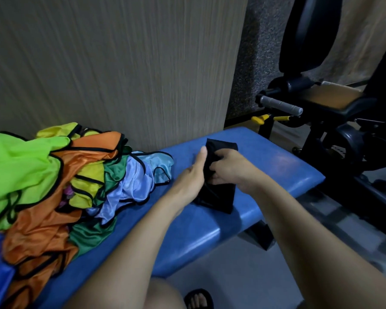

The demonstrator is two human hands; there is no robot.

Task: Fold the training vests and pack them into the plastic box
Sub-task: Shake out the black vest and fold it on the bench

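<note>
A person seated at a blue padded desk (210, 230) works on a black vest (218, 192), with a wood-grain wall panel (120, 63) rising beyond the hands and a black exercise machine (321, 108) standing off to the right of them. Well to the left of the left hand (191, 177), a loose heap of vests (54, 181) in lime, orange, yellow, green and pale blue, all edged in black trim, spills along the desk. The black vest lies on the desk between and under both hands, already narrowed to a compact strip, its far end raised. The left hand stands edge-on with fingers straight and thumb up, pressing flat against the vest's left side; the right hand (228, 169) has its fingers curled into the cloth at the middle, pinching a fold. No plastic box is in view. The fabric looks thin, light and glossy, so it will likely slide and spring open unless a fold is pinned; the firmer black-trimmed edges and the crease itself seem the best places to take hold. A sandalled foot (198, 299) shows on the floor below the hands.
</note>
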